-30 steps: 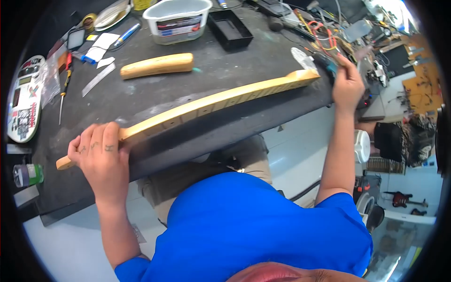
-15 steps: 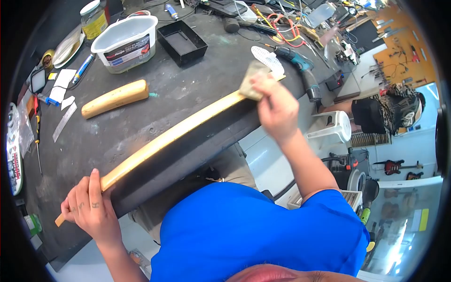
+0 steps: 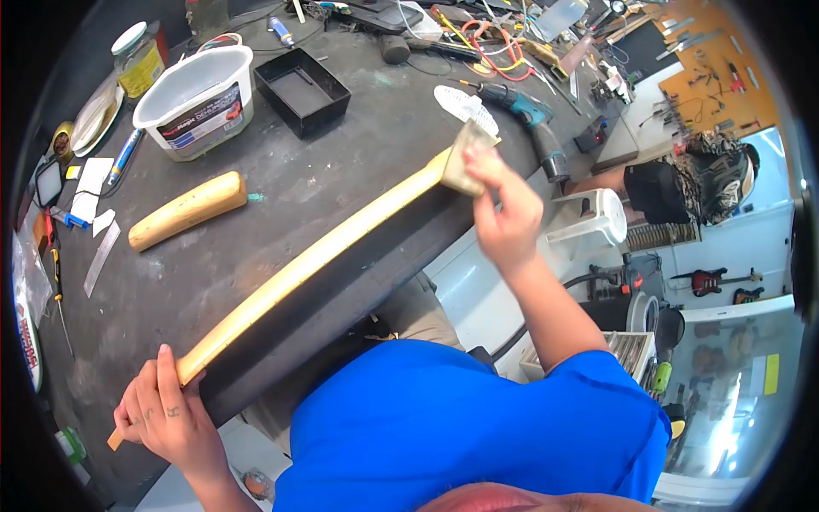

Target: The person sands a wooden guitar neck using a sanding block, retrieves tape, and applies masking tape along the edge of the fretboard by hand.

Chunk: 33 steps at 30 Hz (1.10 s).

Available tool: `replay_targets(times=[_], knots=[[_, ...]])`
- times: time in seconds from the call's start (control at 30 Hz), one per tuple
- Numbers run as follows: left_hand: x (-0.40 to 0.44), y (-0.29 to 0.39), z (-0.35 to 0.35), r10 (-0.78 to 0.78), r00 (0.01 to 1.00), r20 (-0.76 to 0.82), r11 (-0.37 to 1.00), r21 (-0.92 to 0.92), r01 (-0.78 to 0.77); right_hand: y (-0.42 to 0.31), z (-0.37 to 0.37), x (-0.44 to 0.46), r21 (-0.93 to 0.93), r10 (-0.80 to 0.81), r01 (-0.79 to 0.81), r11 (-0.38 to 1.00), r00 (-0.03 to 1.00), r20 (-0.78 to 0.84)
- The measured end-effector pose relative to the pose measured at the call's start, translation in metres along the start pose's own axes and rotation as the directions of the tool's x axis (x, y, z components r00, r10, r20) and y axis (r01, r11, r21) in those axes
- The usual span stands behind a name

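A long pale wooden guitar neck (image 3: 303, 264) lies diagonally along the near edge of the dark workbench, with small marks along its side. Its lower left end is gripped by my left hand (image 3: 166, 405), fingers wrapped round it, and a thin tip sticks out past the hand. Near the far right end, my right hand (image 3: 508, 205) pinches a folded piece of greyish-tan sandpaper (image 3: 461, 171) and presses it on the wood. The sandpaper partly covers that end. Just beyond it is a white perforated piece (image 3: 463, 104).
On the workbench (image 3: 256, 230) stand a curved wooden block (image 3: 188, 210), a white plastic tub (image 3: 192, 72), a black tray (image 3: 317, 109) and a lidded jar (image 3: 141, 68). A cordless drill (image 3: 531, 119) lies right of the neck. Another person (image 3: 682, 188) is in the background by a white stool (image 3: 597, 218).
The view has shifted, so bench items sit lower and farther left. My right hand and the sandpaper stay near the neck's far end; the left hand keeps its grip.
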<state>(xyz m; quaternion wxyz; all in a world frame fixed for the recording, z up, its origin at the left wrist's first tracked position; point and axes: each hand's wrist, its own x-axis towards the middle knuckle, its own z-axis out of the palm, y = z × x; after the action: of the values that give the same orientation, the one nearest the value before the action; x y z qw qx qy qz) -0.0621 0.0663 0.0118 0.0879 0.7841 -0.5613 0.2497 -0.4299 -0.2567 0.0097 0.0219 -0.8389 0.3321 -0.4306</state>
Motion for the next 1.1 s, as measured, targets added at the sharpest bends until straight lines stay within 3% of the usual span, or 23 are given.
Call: replay_targets(times=[0.1, 0.13, 0.2, 0.27, 0.33, 0.4, 0.47, 0.5, 0.53, 0.6, 0.67, 0.7, 0.8, 0.83, 0.93, 1.1], knots=[[0.000, 0.000, 0.000, -0.001, 1.000, -0.005, 1.000, -0.018, 0.001, 0.025, 0.002, 0.007, 0.023, 0.121, -0.119, 0.993, 0.987, -0.104], [0.000, 0.001, 0.001, -0.010, 1.000, 0.000, 1.000, -0.015, 0.010, 0.007, 0.000, 0.006, -0.076, 0.036, -0.038, 0.996, 0.999, -0.025], [-0.004, -0.001, 0.002, -0.020, 1.000, 0.020, 1.000, -0.005, 0.020, -0.026, 0.001, -0.004, 0.121, -0.047, 0.035, 0.992, 0.994, 0.102], [-0.001, 0.002, 0.001, -0.002, 1.000, -0.008, 1.000, -0.021, 0.001, 0.010, -0.001, 0.002, -0.082, -0.024, 0.025, 0.996, 1.000, 0.009], [-0.001, 0.001, -0.002, 0.008, 1.000, -0.016, 1.000, -0.020, -0.008, 0.024, -0.006, 0.016, -0.112, 0.130, -0.134, 0.985, 0.991, -0.045], [-0.001, 0.002, 0.000, 0.000, 1.000, -0.009, 1.000, -0.011, 0.000, -0.002, 0.001, 0.004, -0.111, -0.030, 0.033, 0.993, 0.999, 0.030], [-0.001, 0.003, 0.001, -0.017, 1.000, 0.001, 1.000, -0.017, 0.017, -0.031, -0.002, 0.003, -0.011, -0.057, 0.059, 0.998, 0.991, 0.125], [-0.002, 0.002, -0.001, -0.015, 1.000, 0.015, 1.000, -0.019, 0.015, -0.014, 0.000, 0.005, -0.088, -0.032, 0.035, 0.995, 0.999, 0.031], [-0.003, 0.001, -0.003, 0.008, 1.000, 0.002, 1.000, -0.014, -0.008, 0.004, -0.002, 0.014, -0.121, 0.109, -0.111, 0.986, 0.994, -0.021], [0.003, 0.006, -0.001, 0.014, 0.998, -0.058, 1.000, 0.006, -0.014, 0.007, -0.002, 0.017, -0.149, 0.208, -0.211, 0.966, 0.977, -0.037], [0.005, 0.009, -0.002, -0.004, 0.999, -0.045, 1.000, 0.004, 0.004, -0.033, -0.001, 0.007, -0.098, -0.024, 0.033, 0.995, 0.996, 0.089], [0.004, 0.008, -0.005, -0.002, 1.000, -0.023, 1.000, 0.008, 0.002, -0.044, -0.002, 0.003, 0.005, -0.038, 0.038, 0.999, 0.987, 0.158], [0.008, 0.008, -0.005, 0.002, 1.000, -0.029, 0.999, -0.045, -0.004, 0.012, -0.001, 0.017, -0.036, 0.134, -0.135, 0.990, 0.991, -0.024], [0.008, 0.009, -0.005, -0.007, 0.999, -0.034, 0.999, -0.049, 0.005, 0.011, 0.002, 0.019, -0.105, 0.044, -0.050, 0.993, 0.998, -0.051], [0.008, 0.009, -0.005, 0.008, 0.999, -0.047, 0.999, -0.048, -0.010, -0.052, 0.012, 0.003, 0.129, -0.196, 0.181, 0.975, 0.973, 0.119], [0.006, 0.013, -0.005, -0.016, 0.999, -0.052, 0.999, -0.033, 0.014, -0.147, 0.061, 0.001, 0.370, -0.368, 0.298, 0.880, 0.920, 0.134]])
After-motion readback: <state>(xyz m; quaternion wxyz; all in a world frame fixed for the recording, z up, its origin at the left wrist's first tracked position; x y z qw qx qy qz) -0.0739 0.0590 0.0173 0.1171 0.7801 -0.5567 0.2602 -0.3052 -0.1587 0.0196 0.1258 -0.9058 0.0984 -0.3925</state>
